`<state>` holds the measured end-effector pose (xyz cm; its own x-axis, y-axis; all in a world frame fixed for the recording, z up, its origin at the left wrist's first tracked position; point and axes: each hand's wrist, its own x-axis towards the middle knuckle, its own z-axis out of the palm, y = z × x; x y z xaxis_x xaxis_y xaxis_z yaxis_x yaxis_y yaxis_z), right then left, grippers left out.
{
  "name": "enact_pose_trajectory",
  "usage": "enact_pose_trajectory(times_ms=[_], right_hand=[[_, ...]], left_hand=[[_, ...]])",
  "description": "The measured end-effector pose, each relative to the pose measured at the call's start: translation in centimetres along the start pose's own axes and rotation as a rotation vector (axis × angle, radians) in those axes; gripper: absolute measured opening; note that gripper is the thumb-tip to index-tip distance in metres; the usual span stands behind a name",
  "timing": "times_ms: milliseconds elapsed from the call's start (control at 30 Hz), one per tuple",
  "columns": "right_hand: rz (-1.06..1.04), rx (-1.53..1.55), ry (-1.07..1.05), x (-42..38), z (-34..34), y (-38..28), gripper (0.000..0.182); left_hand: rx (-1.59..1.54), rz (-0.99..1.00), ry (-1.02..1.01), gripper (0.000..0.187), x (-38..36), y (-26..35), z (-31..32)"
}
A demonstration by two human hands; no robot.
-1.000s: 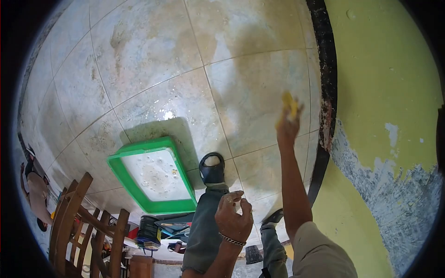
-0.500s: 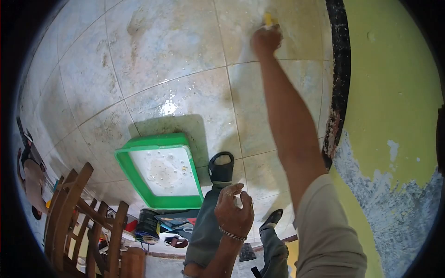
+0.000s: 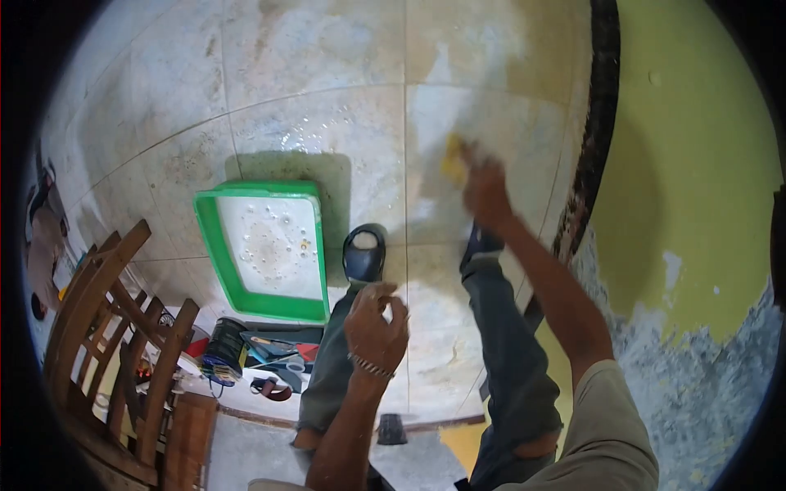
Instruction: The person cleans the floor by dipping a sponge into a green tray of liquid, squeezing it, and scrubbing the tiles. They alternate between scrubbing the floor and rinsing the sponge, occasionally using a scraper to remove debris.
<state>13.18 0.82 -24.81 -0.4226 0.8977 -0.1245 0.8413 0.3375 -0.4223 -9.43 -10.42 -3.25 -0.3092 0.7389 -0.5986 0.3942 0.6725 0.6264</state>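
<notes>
My right hand (image 3: 489,190) is closed on a yellow sponge-like piece (image 3: 453,160), blurred by motion, over the tiled floor (image 3: 458,110) and in front of my right foot. My left hand (image 3: 377,326) is raised above my left leg, thumb and fingers curled toward each other; whether something small is between them cannot be made out. A bracelet circles the left wrist. To the left of my left foot lies a green tray (image 3: 321,254) holding whitish liquid with bubbles.
Wooden chair (image 3: 123,270) at lower left, beside a black spool-like container (image 3: 224,344) and assorted tools (image 3: 282,348). Black baseboard (image 3: 604,98) and green wall (image 3: 696,164) on the right. Another person (image 3: 45,250) at the far left. Small black cup (image 3: 392,429) behind my feet.
My right hand has drawn back toward my body with the yellow piece. My right foot has come forward beside it. The tray and left hand appear slightly further left and the view has shifted.
</notes>
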Motion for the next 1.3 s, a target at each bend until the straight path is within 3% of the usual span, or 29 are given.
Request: enact_pose_trajectory(times_ms=[67, 100, 133, 167, 200, 267, 333, 400, 467, 533, 567, 633, 700, 733, 767, 833, 867, 900, 933, 967, 1000, 1033, 1100, 1133, 1200, 1267, 1300], right_hand=[[-0.273, -0.270, -0.123, -3.9, 1.8, -4.3, 0.058], [-0.430, -0.194, -0.177, -5.7, 3.2, -5.4, 0.052], [-0.477, 0.128, -0.289, -8.2, 4.9, -6.2, 0.048], [-0.689, 0.095, -0.559, -8.9, 6.4, -6.4, 0.045], [-0.847, 0.121, -0.416, -11.8, 10.1, -5.3, 0.044], [-0.881, 0.400, -0.386, -10.0, 13.1, -4.2, 0.043], [-0.323, 0.723, -0.773, -4.5, 13.9, -4.5, 0.052], [-0.726, -0.095, -0.282, 2.9, 12.6, -1.6, 0.055], [-0.533, -0.208, -0.105, 13.9, 12.9, 2.3, 0.049], [-0.400, -0.245, 0.088, 27.2, 11.8, 7.5, 0.040], [-0.267, -0.251, 0.018, 32.7, 7.6, 8.1, 0.028], [0.204, -0.020, -0.146, 42.3, 2.6, 12.3, 0.033], [0.459, 0.423, -0.068, 42.4, -7.2, 8.7, 0.037], [0.441, 0.425, -0.056, 42.9, -9.3, 9.3, 0.037], [0.412, 0.547, -0.049, 42.8, -10.3, 11.3, 0.032], [0.347, 0.405, 0.052, 41.7, -10.4, 11.7, 0.039], [0.319, 0.134, 0.146, 39.6, -10.1, 11.6, 0.041], [0.326, 0.055, -0.060, 37.4, -10.2, 11.6, 0.040], [0.284, -0.020, -0.014, 35.0, -8.4, 11.3, 0.040], [0.126, -0.029, -0.018, 32.4, -7.6, 10.3, 0.041], [-0.193, 0.044, 0.107, 29.7, -6.3, 9.4, 0.050], [-0.276, 0.088, -0.027, 28.2, -2.7, 9.5, 0.061], [-0.321, 0.050, -0.121, 24.0, -2.8, 0.8, 0.064], [-0.411, 0.054, -0.199, 22.1, 0.1, -1.7, 0.060], [-0.467, 0.190, -0.308, 17.9, 7.4, -6.7, 0.056], [-0.882, 0.153, -0.383, 14.8, 11.2, -9.5, 0.059], [-0.863, 0.161, -0.371, 15.7, 11.6, -9.3, 0.059]], left_hand=[[0.037, 0.064, 0.087, 0.012, -0.2, -1.4, -1.7], [0.027, 0.083, 0.127, 0.011, -0.5, -1.8, -2.4], [0.028, 0.079, 0.135, 0.011, -1.0, -2.0, -2.8], [0.082, 0.049, 0.178, 0.011, -1.4, -2.0, -3.2], [0.133, 0.019, 0.218, 0.012, -1.8, -1.9, -3.2], [0.107, -0.051, 0.223, 0.012, -3.0, -1.8, -2.8], [0.075, -0.168, 0.224, 0.013, -4.1, -1.6, -2.4], [0.076, -0.235, 0.197, 0.015, -5.1, -1.4, -1.6], [0.065, -0.308, 0.168, 0.016, -6.2, -2.0, -0.5], [0.121, -0.194, 0.155, 0.017, -5.8, -2.0, 0.3], [0.120, -0.192, 0.169, 0.016, -5.2, -1.2, 0.4], [0.116, -0.157, 0.157, 0.015, -4.2, 0.0, 0.7], [0.095, -0.087, 0.136, 0.015, -3.5, 1.1, 1.4], [0.090, -0.076, 0.153, 0.015, -2.8, 1.7, 1.9], [0.068, -0.061, 0.133, 0.015, -2.2, 2.6, 2.2], [0.036, -0.012, 0.148, 0.015, -0.9, 5.1, 2.6], [0.024, 0.021, 0.168, 0.015, -0.5, 6.8, 2.7], [-0.014, 0.069, 0.202, 0.015, 0.2, 8.8, 2.6], [-0.079, 0.047, 0.171, 0.014, 0.8, 10.4, 2.3], [-0.139, 0.028, 0.184, 0.014, 1.5, 11.9, 2.2], [-0.198, 0.001, 0.188, 0.015, 2.2, 12.8, 2.4], [-0.272, -0.069, 0.180, 0.017, 2.8, 13.0, 3.2], [-0.150, 0.013, 0.238, 0.017, 5.2, 15.1, 3.2], [-0.028, 0.090, 0.311, 0.017, 5.9, 16.4, 2.3], [0.012, 0.052, 0.385, 0.024, 6.6, 17.5, 0.0], [0.075, 0.011, 0.442, 0.025, 6.9, 16.9, -1.8], [0.128, -0.016, 0.432, 0.026, 7.1, 16.7, -2.5]])
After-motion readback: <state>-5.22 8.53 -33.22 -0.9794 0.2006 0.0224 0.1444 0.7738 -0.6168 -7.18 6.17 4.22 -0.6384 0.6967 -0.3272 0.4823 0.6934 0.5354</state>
